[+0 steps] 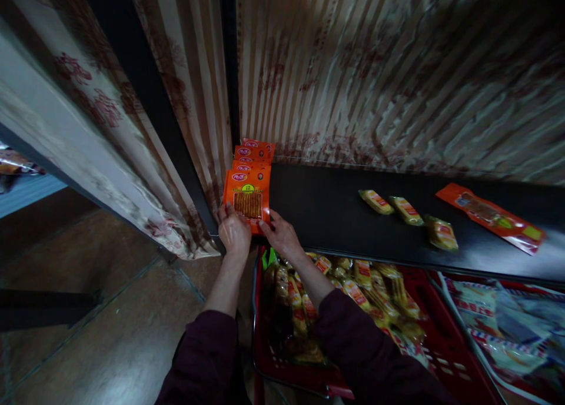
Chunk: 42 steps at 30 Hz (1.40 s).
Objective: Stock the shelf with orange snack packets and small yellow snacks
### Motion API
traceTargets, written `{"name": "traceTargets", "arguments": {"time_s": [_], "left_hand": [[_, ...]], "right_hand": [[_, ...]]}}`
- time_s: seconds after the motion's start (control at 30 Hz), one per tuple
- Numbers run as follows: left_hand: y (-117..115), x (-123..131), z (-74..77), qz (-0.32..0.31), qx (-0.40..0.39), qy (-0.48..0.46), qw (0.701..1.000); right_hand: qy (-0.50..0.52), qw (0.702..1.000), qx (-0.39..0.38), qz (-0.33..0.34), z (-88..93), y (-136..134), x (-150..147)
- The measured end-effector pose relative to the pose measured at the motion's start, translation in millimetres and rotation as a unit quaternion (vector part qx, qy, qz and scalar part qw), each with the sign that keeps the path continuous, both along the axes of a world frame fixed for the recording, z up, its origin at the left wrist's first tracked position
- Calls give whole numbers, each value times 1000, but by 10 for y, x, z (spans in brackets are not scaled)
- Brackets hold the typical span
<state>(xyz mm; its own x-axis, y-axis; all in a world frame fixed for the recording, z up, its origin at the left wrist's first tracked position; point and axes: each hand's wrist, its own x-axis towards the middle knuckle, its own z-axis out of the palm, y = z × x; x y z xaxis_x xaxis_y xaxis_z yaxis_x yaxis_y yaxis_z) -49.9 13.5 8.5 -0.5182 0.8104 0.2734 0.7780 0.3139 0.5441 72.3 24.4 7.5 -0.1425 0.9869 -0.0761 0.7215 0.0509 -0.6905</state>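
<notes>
A row of orange snack packets [248, 194] stands upright at the left end of a black shelf [335, 216], against the striped wall. My left hand [233, 231] grips the front packet's lower left corner, fingers curled. My right hand [282, 235] holds its lower right edge, fingers curled. More orange packets [256, 150] line up behind the front one.
Three small yellow snack packs [406, 212] and one flat orange packet [494, 216] lie further right on the shelf. Below stands a red basket [436, 346] full of yellow snack packs, with a striped bag [507, 328] to its right. Brown floor lies at left.
</notes>
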Motion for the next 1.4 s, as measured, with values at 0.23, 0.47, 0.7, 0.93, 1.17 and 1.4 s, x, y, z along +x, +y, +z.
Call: {"name": "traceTargets", "arguments": {"time_s": [0.23, 0.47, 0.7, 0.93, 1.17, 1.4], "left_hand": [[-30, 27, 6, -17, 37, 50, 998], [-31, 66, -38, -83, 40, 80, 992], [-10, 118, -87, -103, 20, 77, 991], [4, 122, -57, -101, 18, 76, 992], [34, 139, -133, -110, 6, 81, 991], [41, 159, -165, -108, -19, 82, 991]], "right_hand": [[-7, 1000, 17, -1, -34, 18, 4], [-23, 999, 24, 13, -1, 11, 7], [-75, 997, 22, 22, 61, 54, 51], [-97, 973, 208, 1, -11, 125, 25], [-139, 962, 220, 86, 12, 555, -148], [-185, 957, 194, 110, 77, 929, -263]]}}
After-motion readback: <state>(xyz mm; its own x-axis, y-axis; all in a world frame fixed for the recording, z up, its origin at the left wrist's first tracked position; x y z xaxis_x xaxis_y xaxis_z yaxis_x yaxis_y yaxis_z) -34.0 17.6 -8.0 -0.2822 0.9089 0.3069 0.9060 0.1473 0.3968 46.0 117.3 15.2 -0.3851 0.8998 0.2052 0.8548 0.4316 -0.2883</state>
